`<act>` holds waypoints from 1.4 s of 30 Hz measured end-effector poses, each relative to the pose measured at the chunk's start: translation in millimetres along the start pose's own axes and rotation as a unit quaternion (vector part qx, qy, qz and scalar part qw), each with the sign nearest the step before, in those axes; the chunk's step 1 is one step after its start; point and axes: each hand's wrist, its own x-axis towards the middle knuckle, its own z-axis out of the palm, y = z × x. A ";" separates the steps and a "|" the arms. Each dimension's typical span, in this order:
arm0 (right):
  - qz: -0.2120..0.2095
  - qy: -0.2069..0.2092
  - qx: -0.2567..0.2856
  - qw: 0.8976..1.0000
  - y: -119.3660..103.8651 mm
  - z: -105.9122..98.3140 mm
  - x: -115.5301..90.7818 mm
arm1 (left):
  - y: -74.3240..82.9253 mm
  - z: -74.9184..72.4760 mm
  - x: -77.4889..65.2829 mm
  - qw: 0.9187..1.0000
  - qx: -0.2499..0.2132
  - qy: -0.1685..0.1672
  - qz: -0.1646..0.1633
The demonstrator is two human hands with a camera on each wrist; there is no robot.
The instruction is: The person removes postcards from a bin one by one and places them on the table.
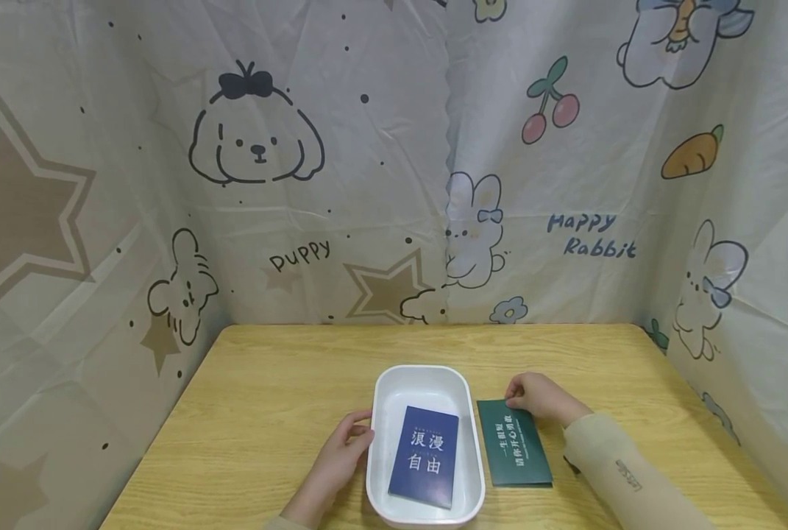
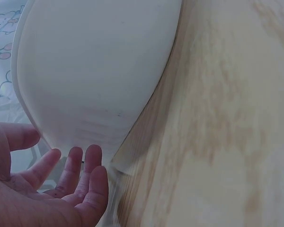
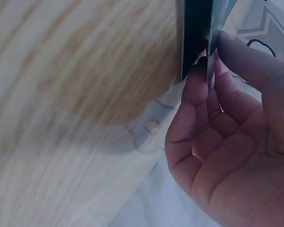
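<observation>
A white tray [image 1: 427,519] stands on the table with a dark blue notebook [image 1: 424,456] lying inside it, white characters on its cover. My left hand [image 1: 341,453] is at the tray's left side. In the left wrist view its relaxed fingers [image 2: 93,156] are right at the tray's wall [image 2: 99,71], the thumb at the rim. To the tray's right is a thin green notebook [image 1: 516,445] with white lettering. My right hand [image 1: 536,395] pinches its upper edge between thumb and fingers; the right wrist view has the pinched sheet [image 3: 211,61] standing apart from the rest.
The wooden table [image 1: 268,397] reaches back to a printed cloth [image 1: 380,147] that hangs behind it and along both sides. The tray's raised rim lies between the two notebooks.
</observation>
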 end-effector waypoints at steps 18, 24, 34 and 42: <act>-0.004 0.008 -0.019 1.000 7.2 6.0 6.7 | 0.2 1.5 -1.7 1.000 -0.001 0.000 0.003; 0.000 0.006 -0.021 1.000 4.8 5.4 5.5 | -1.0 1.7 -0.9 1.000 -0.006 -0.003 0.005; -0.005 0.021 -0.032 0.999 3.9 7.9 4.4 | -6.8 1.8 4.0 1.000 -0.003 -0.002 0.005; -0.005 0.052 -0.077 0.996 7.1 7.0 6.0 | -0.5 1.4 -0.2 1.000 -0.002 0.002 0.003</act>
